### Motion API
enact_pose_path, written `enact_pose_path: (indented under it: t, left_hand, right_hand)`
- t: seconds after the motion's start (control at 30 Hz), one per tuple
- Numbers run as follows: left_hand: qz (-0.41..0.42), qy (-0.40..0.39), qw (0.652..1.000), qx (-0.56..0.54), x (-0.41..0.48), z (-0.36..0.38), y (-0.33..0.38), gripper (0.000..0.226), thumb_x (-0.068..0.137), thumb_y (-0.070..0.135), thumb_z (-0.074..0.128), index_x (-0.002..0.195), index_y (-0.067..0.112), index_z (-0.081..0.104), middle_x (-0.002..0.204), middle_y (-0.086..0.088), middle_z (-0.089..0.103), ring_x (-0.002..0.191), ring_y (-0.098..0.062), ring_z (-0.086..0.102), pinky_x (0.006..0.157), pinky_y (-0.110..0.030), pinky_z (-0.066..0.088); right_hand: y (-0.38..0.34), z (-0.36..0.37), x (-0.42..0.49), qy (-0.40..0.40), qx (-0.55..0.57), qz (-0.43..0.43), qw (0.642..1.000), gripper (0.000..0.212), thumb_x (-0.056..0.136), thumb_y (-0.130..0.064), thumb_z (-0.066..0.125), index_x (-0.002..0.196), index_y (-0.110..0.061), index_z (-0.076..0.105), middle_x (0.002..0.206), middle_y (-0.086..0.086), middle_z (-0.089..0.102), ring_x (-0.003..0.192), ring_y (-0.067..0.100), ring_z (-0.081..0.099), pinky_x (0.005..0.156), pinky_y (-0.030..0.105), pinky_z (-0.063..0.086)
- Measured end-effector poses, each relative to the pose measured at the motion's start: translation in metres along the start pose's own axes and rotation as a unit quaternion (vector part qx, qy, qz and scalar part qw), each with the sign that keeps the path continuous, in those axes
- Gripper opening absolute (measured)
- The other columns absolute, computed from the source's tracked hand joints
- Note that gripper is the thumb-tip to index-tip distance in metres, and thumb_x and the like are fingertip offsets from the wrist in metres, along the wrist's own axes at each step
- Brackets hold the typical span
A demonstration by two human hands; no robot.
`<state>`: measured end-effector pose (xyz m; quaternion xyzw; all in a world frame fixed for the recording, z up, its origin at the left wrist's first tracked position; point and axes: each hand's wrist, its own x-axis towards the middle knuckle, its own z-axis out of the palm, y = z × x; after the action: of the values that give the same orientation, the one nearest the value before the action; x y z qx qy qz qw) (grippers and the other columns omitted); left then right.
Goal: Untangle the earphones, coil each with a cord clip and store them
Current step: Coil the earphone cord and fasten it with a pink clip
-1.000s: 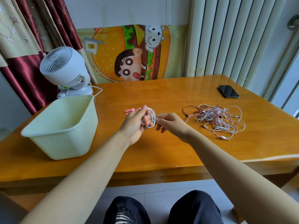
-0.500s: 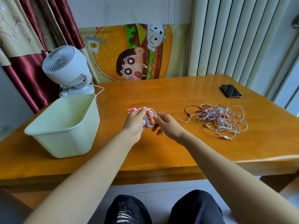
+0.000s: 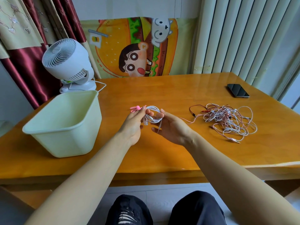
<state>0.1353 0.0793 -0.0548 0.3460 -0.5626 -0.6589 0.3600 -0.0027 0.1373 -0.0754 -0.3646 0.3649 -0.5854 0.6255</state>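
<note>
A coiled white earphone [image 3: 153, 115] hangs between both hands above the wooden table [image 3: 162, 95]. My left hand [image 3: 134, 124] pinches the coil's left side, and a pink cord clip [image 3: 136, 108] lies just beyond its fingertips. My right hand [image 3: 172, 127] holds the coil's right side, with the plug end dangling below its fingers. A tangle of pink, white and red earphone cords [image 3: 227, 119] lies on the table to the right. A pale green bin [image 3: 65, 124] stands open at the left.
A white desk fan [image 3: 68, 65] stands behind the bin with its cable trailing on the table. A black phone [image 3: 237, 90] lies at the far right. A cartoon burger poster leans against the wall behind. My knees show below the table's front edge.
My right hand has turned palm-up under the coil, and the coil now spreads wider between both hands. The plug end has dropped below my right fingers.
</note>
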Motion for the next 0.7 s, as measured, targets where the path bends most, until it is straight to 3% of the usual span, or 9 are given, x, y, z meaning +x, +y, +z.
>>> enact_pose_path:
  t: [0.07,0.17,0.27,0.37,0.47,0.53,0.7]
  left_hand:
    - [-0.018,-0.022,0.999,-0.018,0.005,-0.005,-0.001,0.03,0.103,0.035,0.042,0.079,0.024,0.057,0.075,0.013,0.066,0.081,-0.008,0.052,0.077,-0.033,0.029]
    - [-0.059,-0.038,0.997,-0.043,0.013,-0.013,-0.002,0.036,0.103,0.034,0.035,0.081,0.024,0.062,0.071,0.01,0.065,0.074,-0.01,0.047,0.071,-0.034,0.026]
    - [-0.081,-0.064,0.993,-0.065,0.025,-0.024,0.001,0.057,0.1,0.042,0.028,0.075,0.016,0.072,0.069,-0.002,0.063,0.068,-0.015,0.047,0.07,-0.037,0.028]
    - [-0.103,-0.086,0.99,-0.036,0.038,-0.034,0.001,0.067,0.101,0.056,0.025,0.076,0.011,0.068,0.061,-0.005,0.054,0.06,-0.017,0.048,0.069,-0.037,0.033]
    - [-0.098,-0.087,0.991,-0.003,0.048,-0.038,-0.003,0.047,0.101,0.047,0.041,0.077,0.016,0.065,0.061,0.0,0.042,0.055,-0.014,0.04,0.069,-0.041,0.034]
    - [-0.093,-0.079,0.992,0.019,0.051,-0.04,-0.005,0.034,0.102,0.039,0.043,0.081,0.018,0.058,0.056,0.006,0.04,0.053,-0.01,0.035,0.064,-0.035,0.033]
    - [-0.088,-0.03,0.993,0.076,0.058,-0.055,-0.007,0.037,0.103,0.039,0.038,0.079,0.018,0.056,0.047,0.008,0.037,0.067,-0.013,0.035,0.064,-0.031,0.031]
  right_hand:
    - [-0.004,-0.001,0.008,0.015,-0.012,-0.022,1.0,0.047,0.105,-0.034,0.032,0.068,-0.024,0.059,0.087,-0.003,0.062,0.088,0.012,0.055,0.085,0.033,0.034]
    - [-0.008,-0.001,0.024,0.023,-0.03,-0.045,0.998,0.04,0.107,-0.028,0.03,0.071,-0.017,0.044,0.072,-0.001,0.052,0.072,0.013,0.05,0.082,0.03,0.037]
    - [-0.007,0.0,0.038,0.02,-0.086,-0.043,0.995,0.041,0.107,-0.026,0.032,0.072,-0.014,0.052,0.071,-0.001,0.054,0.071,0.013,0.051,0.081,0.03,0.042]
    - [-0.004,-0.002,0.053,0.007,-0.152,-0.024,0.988,0.04,0.106,-0.023,0.035,0.08,-0.013,0.065,0.079,0.002,0.063,0.079,0.016,0.057,0.088,0.036,0.042]
    - [0.002,-0.004,0.071,-0.013,-0.168,0.002,0.986,0.035,0.104,-0.024,0.037,0.094,-0.003,0.063,0.09,0.014,0.063,0.085,0.024,0.062,0.091,0.039,0.045]
    - [0.006,-0.005,0.082,-0.009,-0.166,0.008,0.986,0.032,0.102,-0.024,0.039,0.1,0.0,0.06,0.092,0.017,0.06,0.087,0.025,0.058,0.089,0.039,0.043]
    - [0.012,-0.009,0.116,0.004,-0.223,0.019,0.975,0.026,0.102,-0.026,0.045,0.098,-0.01,0.065,0.087,0.007,0.062,0.088,0.025,0.055,0.082,0.037,0.039]
